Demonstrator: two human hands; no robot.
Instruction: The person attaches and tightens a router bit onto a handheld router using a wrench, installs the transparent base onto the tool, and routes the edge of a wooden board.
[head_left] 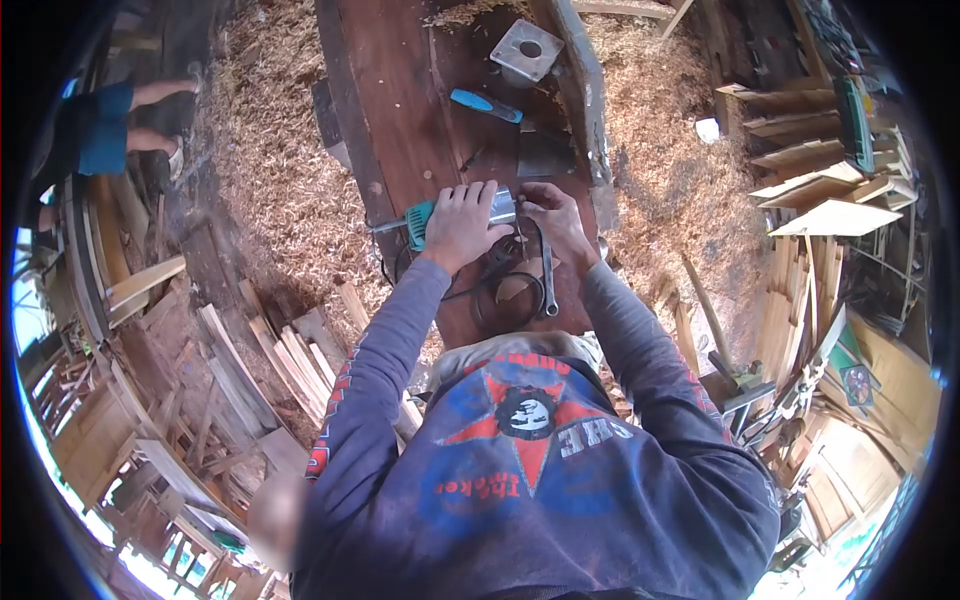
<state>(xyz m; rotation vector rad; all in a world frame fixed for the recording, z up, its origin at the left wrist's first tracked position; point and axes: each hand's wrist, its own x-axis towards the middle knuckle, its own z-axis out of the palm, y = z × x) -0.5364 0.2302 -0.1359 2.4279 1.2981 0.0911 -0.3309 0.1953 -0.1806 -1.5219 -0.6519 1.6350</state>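
Observation:
My left hand (462,228) is wrapped over a teal and silver trim router (420,222) lying on its side on a wooden bench (395,100). At the silver end of the router, the fingers of my right hand (556,222) are closed in a pinch; what they hold is too small to make out. A metal wrench (549,285) runs from under my right hand toward my body, and I cannot tell whether the palm grips it. The black cord (480,305) loops on the bench below my hands.
Farther up the bench lie a square metal base with a round hole (527,50) and a blue-handled tool (487,106). Wood shavings (285,190) cover the floor. Boards (820,190) are stacked at right, with wood strips (295,360) at left. Another person's legs (150,140) show at upper left.

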